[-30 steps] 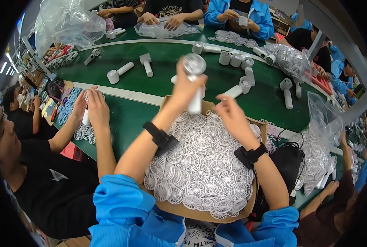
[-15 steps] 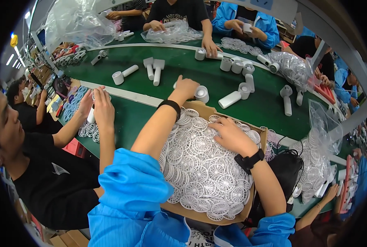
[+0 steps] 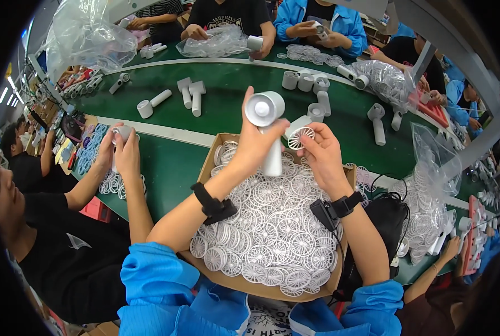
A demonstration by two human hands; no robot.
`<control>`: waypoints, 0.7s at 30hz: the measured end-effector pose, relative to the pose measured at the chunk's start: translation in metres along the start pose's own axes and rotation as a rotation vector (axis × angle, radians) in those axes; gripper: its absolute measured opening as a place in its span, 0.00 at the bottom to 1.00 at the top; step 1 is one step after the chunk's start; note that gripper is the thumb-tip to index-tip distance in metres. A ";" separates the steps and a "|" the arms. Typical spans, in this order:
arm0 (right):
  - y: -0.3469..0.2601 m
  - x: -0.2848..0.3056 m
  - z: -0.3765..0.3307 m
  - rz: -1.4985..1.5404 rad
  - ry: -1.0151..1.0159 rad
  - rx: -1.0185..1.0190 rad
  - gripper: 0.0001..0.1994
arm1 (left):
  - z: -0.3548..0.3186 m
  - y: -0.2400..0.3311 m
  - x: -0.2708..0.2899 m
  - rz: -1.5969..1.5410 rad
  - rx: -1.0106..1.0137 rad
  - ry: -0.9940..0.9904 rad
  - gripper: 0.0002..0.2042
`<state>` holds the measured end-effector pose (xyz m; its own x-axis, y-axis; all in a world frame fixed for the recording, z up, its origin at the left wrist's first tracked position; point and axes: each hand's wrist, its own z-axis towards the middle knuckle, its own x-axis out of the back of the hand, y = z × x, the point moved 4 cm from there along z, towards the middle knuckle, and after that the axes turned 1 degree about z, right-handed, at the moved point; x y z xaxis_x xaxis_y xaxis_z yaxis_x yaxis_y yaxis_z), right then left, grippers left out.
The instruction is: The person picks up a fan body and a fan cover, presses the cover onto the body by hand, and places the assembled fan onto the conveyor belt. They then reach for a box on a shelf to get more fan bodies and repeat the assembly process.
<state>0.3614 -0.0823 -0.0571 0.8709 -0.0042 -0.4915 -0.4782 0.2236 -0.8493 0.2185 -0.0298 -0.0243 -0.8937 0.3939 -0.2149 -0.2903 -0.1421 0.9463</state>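
Note:
My left hand point(image 3: 254, 140) is wrapped round a white handheld fan body point(image 3: 265, 108), its round open head turned toward me and its handle pointing down. Between the thumb and fingers of my right hand point(image 3: 324, 154) is a white spoked fan grille point(image 3: 301, 138), held just right of the fan head and apart from it. Below both hands lies a cardboard box point(image 3: 208, 162) heaped with many loose white grilles point(image 3: 272, 229). Part of another white fan body shows behind the grille, on the green belt.
Across the green conveyor belt point(image 3: 227, 106) lie several white fan bodies point(image 3: 192, 95). A person in black point(image 3: 65, 241) works close at my left. Clear bags of grilles point(image 3: 429, 218) and a black bag point(image 3: 376, 241) are at the right. More people sit across the belt.
My left hand has picked up a fan body from the belt and brought it back over the box. My right hand has lifted a grille out of the heap, up beside it.

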 end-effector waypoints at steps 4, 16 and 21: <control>-0.004 -0.004 -0.001 0.072 0.077 0.067 0.10 | -0.006 0.006 -0.010 0.005 -0.123 -0.095 0.48; -0.008 -0.005 -0.002 -0.258 0.024 0.166 0.12 | -0.006 -0.003 -0.006 0.226 -0.340 -0.077 0.49; -0.007 0.000 -0.007 -0.457 0.135 0.442 0.14 | -0.005 -0.009 -0.005 0.255 -0.332 -0.047 0.47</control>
<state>0.3637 -0.0907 -0.0525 0.9399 -0.3099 -0.1436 0.0541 0.5504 -0.8332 0.2240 -0.0352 -0.0329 -0.9368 0.3480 0.0348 -0.1631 -0.5226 0.8368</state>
